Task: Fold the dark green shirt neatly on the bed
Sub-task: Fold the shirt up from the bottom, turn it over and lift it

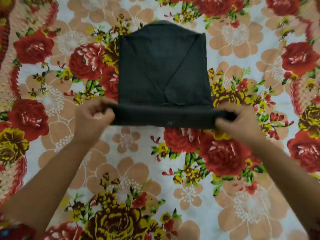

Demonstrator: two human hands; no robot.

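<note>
The dark green shirt [162, 66] lies flat on the flowered bed sheet [129, 161], its sides and sleeves folded inward into a narrow upright rectangle with the collar at the far end. Its near hem is turned up into a raised band across the bottom. My left hand [91, 120] pinches the left end of that band. My right hand [239, 120] grips the right end, fingers curled round the cloth. Both hands hold the band lifted a little off the sheet.
The bed sheet with red, yellow and peach flowers fills the whole view. A rumpled edge of the sheet [7, 49] runs along the far left. A bit of red cloth [10, 231] shows at the bottom left corner.
</note>
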